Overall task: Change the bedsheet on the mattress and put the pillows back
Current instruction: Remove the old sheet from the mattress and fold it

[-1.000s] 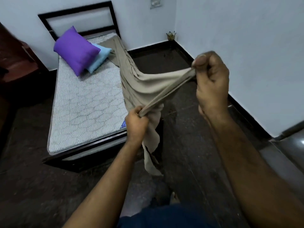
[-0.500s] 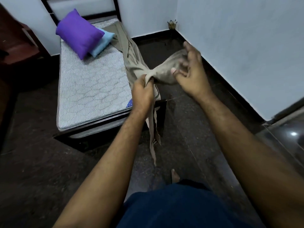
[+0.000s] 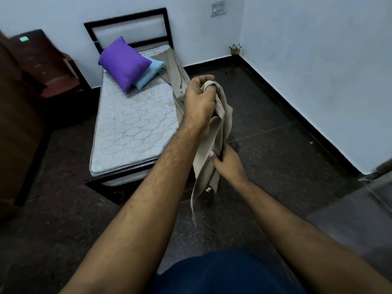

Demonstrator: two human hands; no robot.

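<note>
A beige bedsheet [image 3: 220, 124] trails from the far right edge of the bare striped mattress [image 3: 131, 132] down toward the floor. My left hand [image 3: 199, 98] grips a bunch of the bedsheet, raised above the mattress's right side. Lower down, my right hand [image 3: 228, 162] holds the same hanging fold. A purple pillow [image 3: 124, 62] lies on a light blue pillow [image 3: 150, 74] at the head of the bed.
The black bed frame [image 3: 127, 20] stands against the back wall. A dark red chair [image 3: 48, 66] is left of the bed and brown furniture [image 3: 14, 132] at far left. A small ornament [image 3: 235, 49] sits in the room corner. Dark floor [image 3: 286, 145] runs along the right wall.
My left hand rose higher with its bunch of sheet. My right hand dropped from beside the left to a lower grip on the hanging fold. The view tilted up.
</note>
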